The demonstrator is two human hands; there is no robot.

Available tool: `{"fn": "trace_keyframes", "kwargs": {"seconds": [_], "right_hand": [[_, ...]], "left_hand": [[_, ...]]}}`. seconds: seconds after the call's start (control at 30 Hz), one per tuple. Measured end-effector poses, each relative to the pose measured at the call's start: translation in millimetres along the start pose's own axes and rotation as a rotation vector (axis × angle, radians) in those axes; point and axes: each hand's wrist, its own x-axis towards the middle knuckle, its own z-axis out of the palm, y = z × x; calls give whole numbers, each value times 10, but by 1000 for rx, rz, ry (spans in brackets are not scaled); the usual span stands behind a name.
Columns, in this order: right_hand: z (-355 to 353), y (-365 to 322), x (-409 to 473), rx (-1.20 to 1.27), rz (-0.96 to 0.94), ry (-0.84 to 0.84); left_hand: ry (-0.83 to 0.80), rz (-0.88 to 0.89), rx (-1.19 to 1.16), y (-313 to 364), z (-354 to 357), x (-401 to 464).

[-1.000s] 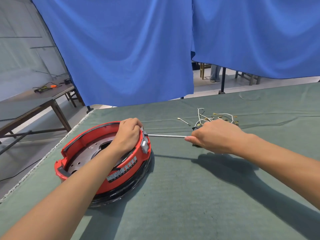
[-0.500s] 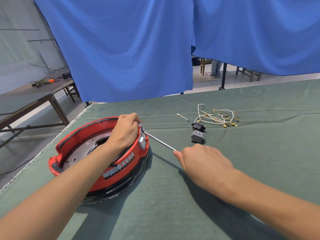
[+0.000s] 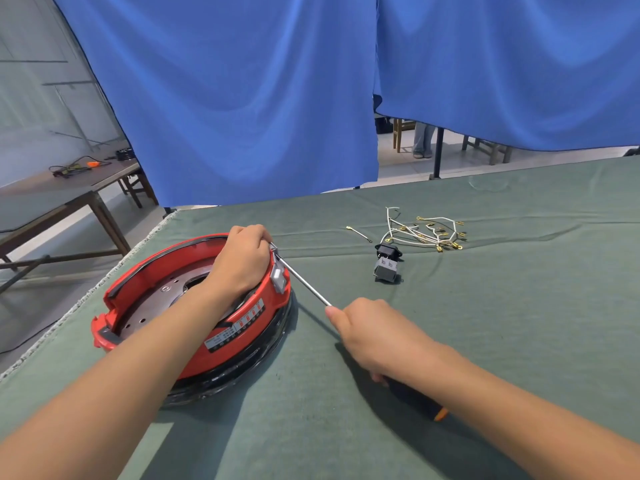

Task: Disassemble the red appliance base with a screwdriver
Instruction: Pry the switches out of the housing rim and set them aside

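- Right hand (image 3: 375, 336): lower centre of the frame, fingers curled round the handle of the screwdriver (image 3: 304, 284); forefinger laid along the shaft near where it leaves the hand.
- Screwdriver: slim metal shaft running up and left from the right hand; tip meets the upper right rim of the red appliance base (image 3: 166, 275), just beside a small grey switch block (image 3: 278, 278) on the outer wall. Dark handle with an orange end (image 3: 440, 414) shows below the right wrist.
- Left hand (image 3: 242, 261): centre left of the frame, fingers curled over the far right rim of the base, gripping it; fingertips hidden behind the rim.
- Red appliance base: round, red-walled, lying flat at the left of the frame on a green cloth-covered table (image 3: 485, 341); metal plate with holes inside; black ring beneath; white label strip on the near wall.
- Black and grey connector part (image 3: 386, 263): loose on the cloth, right of centre, well apart from the base.
- Bundle of white wires with brass terminals (image 3: 424, 232): just beyond the connector part; one single short wire (image 3: 358, 233) lies to its left.
- Blue curtains (image 3: 242, 98): hanging across the upper frame behind the table.
- Wooden side table (image 3: 69, 188): upper left of the frame, carrying cables and an orange item, too small to identify.
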Motion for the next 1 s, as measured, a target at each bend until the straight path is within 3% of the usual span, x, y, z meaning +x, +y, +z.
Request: {"fn": "trace_keyframes", "kwargs": {"seconds": [0.2,0.33,0.53,1.0], "right_hand": [[-335,147,57,-415,-134,116],[-440,79,66,-543,-177,145],[-378,-144,-67,-570,-202,147],[-206,-611,-194,-326,4,10]], "left_hand": [[35,21,76,-7,-32,8],[41,63,112,-20,-31,12],[83,88,143,-15,-27,18],[74,50,143,16,-42,-18]]}}
